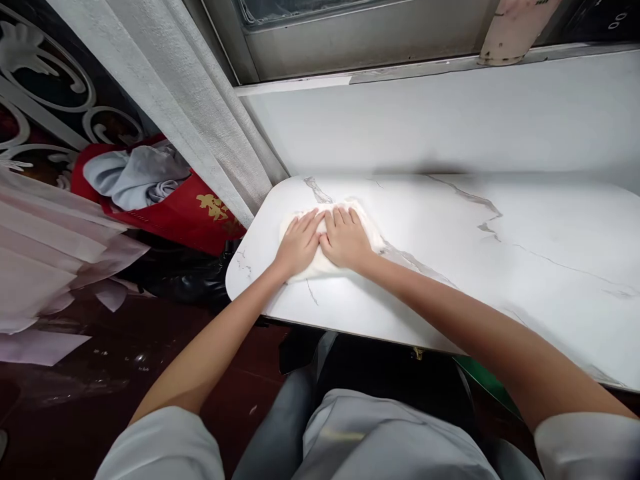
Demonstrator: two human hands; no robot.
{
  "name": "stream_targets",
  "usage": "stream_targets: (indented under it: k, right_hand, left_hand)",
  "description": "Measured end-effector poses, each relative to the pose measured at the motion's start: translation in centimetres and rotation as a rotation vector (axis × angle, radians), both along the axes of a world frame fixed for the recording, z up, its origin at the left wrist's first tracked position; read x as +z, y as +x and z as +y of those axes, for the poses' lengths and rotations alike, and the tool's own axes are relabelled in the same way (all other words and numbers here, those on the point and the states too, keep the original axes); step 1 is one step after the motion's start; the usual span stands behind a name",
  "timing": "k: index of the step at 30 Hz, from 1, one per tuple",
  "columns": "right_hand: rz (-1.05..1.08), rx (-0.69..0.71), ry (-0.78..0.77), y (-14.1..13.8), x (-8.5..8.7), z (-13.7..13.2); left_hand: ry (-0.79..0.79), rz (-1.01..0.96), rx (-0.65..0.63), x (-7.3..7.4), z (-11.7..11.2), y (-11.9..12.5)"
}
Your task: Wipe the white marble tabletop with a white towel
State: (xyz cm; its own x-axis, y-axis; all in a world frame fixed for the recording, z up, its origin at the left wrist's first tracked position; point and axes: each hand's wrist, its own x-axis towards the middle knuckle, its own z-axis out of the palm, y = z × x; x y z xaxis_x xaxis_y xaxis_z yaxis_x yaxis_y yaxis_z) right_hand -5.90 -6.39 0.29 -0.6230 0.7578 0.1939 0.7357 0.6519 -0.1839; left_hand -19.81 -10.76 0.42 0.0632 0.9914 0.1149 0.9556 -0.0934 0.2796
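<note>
A soft, white, fuzzy-edged cloth (321, 265) lies near the rounded left end of a glossy white bench (540, 220) with grey marble veining. The left hand (299, 243) and right hand (346, 239) rest on it palm down, flattened, fingers extended and slightly spread, side by side, thumbs close together.

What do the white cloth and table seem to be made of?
The white cloth looks like soft, fluffy fabric, perhaps towelling; its edge looks fuzzy. The table has a smooth, marble-patterned top with grey veins, perhaps laminate, though stone is possible.
</note>
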Motion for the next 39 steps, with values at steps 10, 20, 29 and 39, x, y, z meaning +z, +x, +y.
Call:
stream_targets:
  k: [10,20,29,39]
  right_hand:
    - [0.148,-0.064,-0.092,-6.0,-0.3,9.2]
    - [0.200,-0.148,-0.036,-11.4,-0.6,13.6]
    - [0.293,-0.139,0.025,-12.0,-1.6,13.8]
    - [0.206,-0.108,-0.075,-10.9,-0.4,5.7]
  left_hand:
    - [0.017,-0.044,-0.006,-0.6,9.8,-6.3]
    - [0.040,-0.059,-0.152,-1.2,16.3,-12.9]
    - [0.024,-0.050,-0.128,-0.8,15.8,-12.7]
    - [0.005,-0.011,-0.118,-0.1,7.7,-11.9]
